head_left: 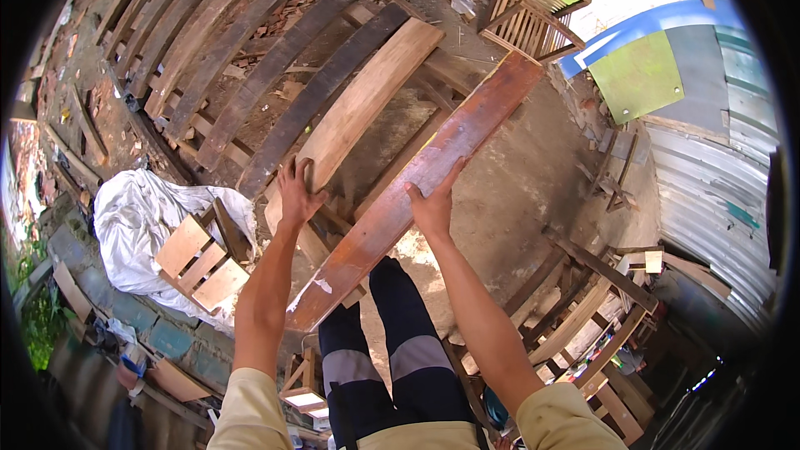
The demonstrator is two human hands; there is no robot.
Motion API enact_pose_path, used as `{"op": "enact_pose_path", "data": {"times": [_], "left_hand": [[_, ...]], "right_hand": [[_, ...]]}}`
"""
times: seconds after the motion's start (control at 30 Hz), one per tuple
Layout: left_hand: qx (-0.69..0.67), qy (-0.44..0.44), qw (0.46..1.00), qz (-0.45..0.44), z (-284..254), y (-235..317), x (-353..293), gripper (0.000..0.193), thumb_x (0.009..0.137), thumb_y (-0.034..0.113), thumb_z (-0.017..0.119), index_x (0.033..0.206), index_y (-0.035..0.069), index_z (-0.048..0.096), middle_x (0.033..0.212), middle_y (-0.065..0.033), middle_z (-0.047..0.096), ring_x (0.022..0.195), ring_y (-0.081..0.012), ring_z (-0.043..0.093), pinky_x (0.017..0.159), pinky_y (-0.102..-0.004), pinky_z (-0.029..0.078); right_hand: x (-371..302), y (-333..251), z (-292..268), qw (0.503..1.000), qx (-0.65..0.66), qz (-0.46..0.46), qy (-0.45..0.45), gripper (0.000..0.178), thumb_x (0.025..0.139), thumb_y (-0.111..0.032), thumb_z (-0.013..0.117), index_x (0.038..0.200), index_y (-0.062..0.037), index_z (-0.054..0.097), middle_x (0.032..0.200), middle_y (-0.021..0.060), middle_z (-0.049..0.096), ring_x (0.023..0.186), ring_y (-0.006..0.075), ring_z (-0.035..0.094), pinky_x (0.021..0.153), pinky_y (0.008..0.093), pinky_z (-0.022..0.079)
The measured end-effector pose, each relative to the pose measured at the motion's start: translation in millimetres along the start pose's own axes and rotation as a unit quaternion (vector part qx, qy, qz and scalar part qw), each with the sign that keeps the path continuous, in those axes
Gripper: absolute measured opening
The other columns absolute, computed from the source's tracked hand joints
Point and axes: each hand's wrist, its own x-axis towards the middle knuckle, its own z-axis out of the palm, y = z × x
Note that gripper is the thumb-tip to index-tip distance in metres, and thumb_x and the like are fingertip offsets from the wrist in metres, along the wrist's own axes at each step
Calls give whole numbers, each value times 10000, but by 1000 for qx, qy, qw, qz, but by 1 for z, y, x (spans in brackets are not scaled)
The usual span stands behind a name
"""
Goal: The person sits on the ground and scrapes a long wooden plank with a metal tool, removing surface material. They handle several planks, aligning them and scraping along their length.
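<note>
The right grip (433, 210) grasps the reddish-brown plank (379, 229) near its middle: thumb on the upper face, a finger along the outer edge, the other fingers hard to make out. The plank slants from above the knees up to the right, its lower end bearing a ragged pale patch. The left grip (298, 198) is spread at the near end of a pale plank (367, 100) — whether it clasps or merely rests there, I cannot tell, since the underside is hidden.

Beyond lies a row of dark planks (325, 98), the farthest cut off by the round black rim. To the left, a bunched white cloth (137, 225) is partly covered by a slatted wooden piece (185, 243). At lower right, wooden frames (600, 268) overlap — their deeper parts lost in shadow. Corrugated sheeting (708, 200) runs into the rim.
</note>
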Motion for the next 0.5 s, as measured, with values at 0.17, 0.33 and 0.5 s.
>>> {"op": "enact_pose_path", "data": {"times": [0.17,0.33,0.5], "left_hand": [[-1,1,999,53,-6,-22,16,806,624,175,819,1358,135,488,1582,-176,344,1447,-419,301,1203,-571,195],[-16,-4,1000,9,-2,-18,20,744,656,119,804,1332,142,493,1622,-136,317,1502,-387,247,1208,-619,128],[-37,-8,999,-23,0,-16,24,709,669,90,795,1303,153,483,1644,-148,280,1534,-370,201,1203,-641,80]], "right_hand": [[-1,-6,-2,999,-19,25,-14,1165,859,-105,765,1584,-66,-145,1566,396,203,1443,478,324,1175,438,313],[-1,-4,0,999,-32,14,-14,1174,869,-135,770,1583,-73,-160,1571,387,219,1446,457,338,1182,414,305],[1,-4,0,999,-27,12,-17,1172,852,-74,759,1574,-43,-163,1553,423,192,1454,504,282,1187,455,291]]}}
